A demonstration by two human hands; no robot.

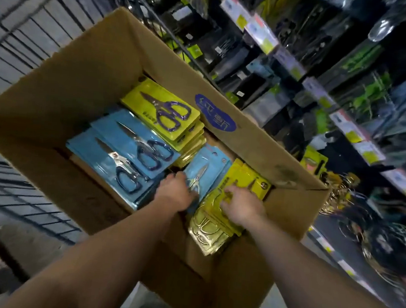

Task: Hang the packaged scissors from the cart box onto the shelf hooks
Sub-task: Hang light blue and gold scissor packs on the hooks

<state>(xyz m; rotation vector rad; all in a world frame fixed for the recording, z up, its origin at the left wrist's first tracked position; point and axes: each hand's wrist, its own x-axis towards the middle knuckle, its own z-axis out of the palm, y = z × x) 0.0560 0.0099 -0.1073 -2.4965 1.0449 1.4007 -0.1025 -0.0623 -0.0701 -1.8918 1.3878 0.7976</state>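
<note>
Both your hands are down in the box (122, 57): left hand (174, 193) curls on the blue pack (208, 168), right hand (244, 207) on the yellow packs (219, 216) (grip partly hidden). Lift one stack squarely, hang-holes up.

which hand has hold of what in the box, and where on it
Left hand grips the near end of the small blue scissors pack. Right hand rests on the yellow packs; a grip cannot be told.

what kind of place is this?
Likely a retail store aisle during restocking: shelves with price tags and hanging goods, plus a cardboard box of packaged scissors.
</note>
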